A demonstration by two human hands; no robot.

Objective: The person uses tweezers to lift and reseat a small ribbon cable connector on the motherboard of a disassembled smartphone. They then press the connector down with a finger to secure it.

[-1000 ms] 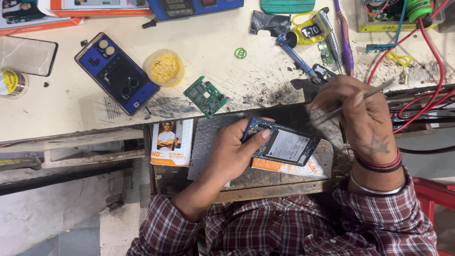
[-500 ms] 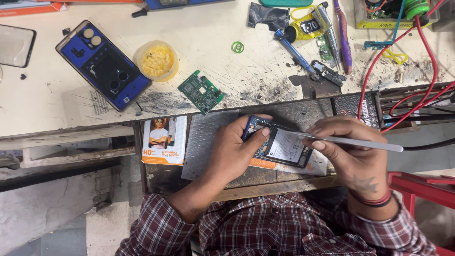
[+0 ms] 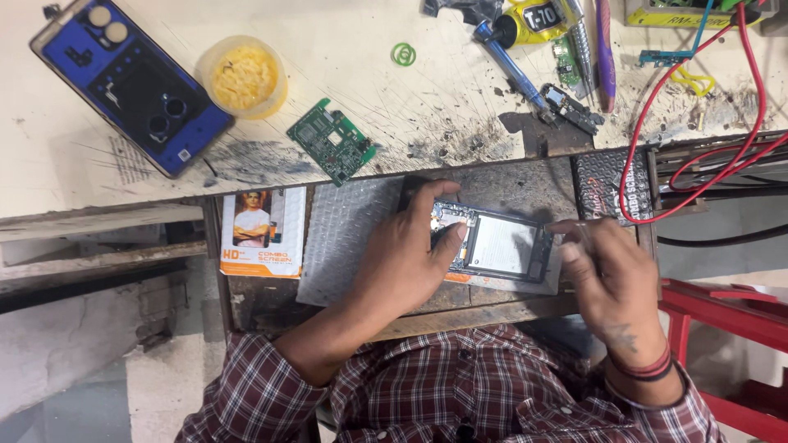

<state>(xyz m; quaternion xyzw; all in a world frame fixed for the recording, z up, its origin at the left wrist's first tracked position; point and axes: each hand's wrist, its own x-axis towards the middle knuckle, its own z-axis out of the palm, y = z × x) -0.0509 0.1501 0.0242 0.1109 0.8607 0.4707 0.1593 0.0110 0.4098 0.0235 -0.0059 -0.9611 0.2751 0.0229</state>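
An opened phone [image 3: 502, 246] with its inner frame and a pale grey panel showing lies on a pulled-out wooden drawer [image 3: 501, 184]. My left hand [image 3: 402, 262] grips the phone's left end, thumb on its top corner. At the right end sits my right hand [image 3: 607, 283], its fingers pinched on a thin metal tool [image 3: 579, 228] that is mostly hidden by the fingers. The tool's tip rests at the phone's right edge.
On the bench above lie a blue phone back [image 3: 131, 86], a yellow tub [image 3: 242, 78], a green circuit board [image 3: 332, 152], a blue-handled tool [image 3: 509, 57] and red wires [image 3: 698, 164]. Bubble wrap [image 3: 345, 246] and a printed card [image 3: 263, 234] lie left of the phone. A red stool [image 3: 730, 328] stands at the right.
My right hand came down from the bench edge to the phone's right end, and the long tool now points inward under the fingers. The left hand kept its hold.
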